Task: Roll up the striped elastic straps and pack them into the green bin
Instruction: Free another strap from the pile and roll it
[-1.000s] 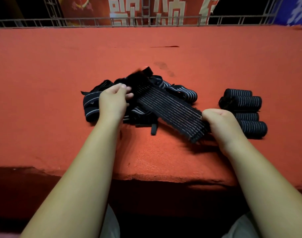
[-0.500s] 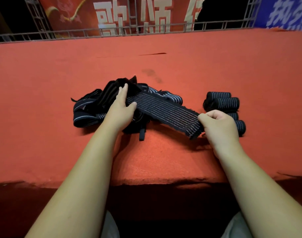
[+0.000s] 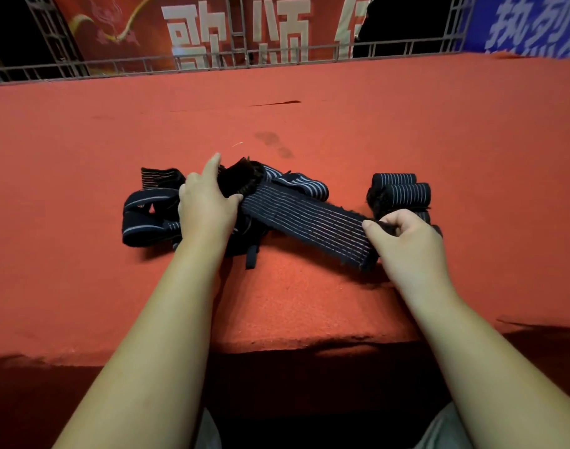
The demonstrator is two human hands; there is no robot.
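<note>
Striped elastic strap [image 3: 309, 222], dark with thin light lines, lies stretched out flat on the red desk [image 3: 309, 296], running from the left hand to the right hand. The right hand [image 3: 406, 238] grips its near end: the fingers [image 3: 406, 222] are curled around the fuzzy black edge and the thumb presses on it from the side. The left hand [image 3: 205, 209] rests on the other end of the strap, where it meets a heap of loose straps [image 3: 147, 218]. Its index finger points straight forward and the thumb is spread to the side, touching the strap; the hand presses down and does not close around anything, as far as I can see. A fuzzy black patch [image 3: 241, 179] shows between this thumb and index finger.

The heap lies tangled under and to the left of the left hand. Behind the right hand, some rolled straps [image 3: 403, 192] lie close together on the desk, partly hidden by the hand.

At the far edge of the desk runs a metal railing [image 3: 277, 56]. Behind it hang a red banner [image 3: 212, 24] with white characters and a blue banner [image 3: 530, 24].
</note>
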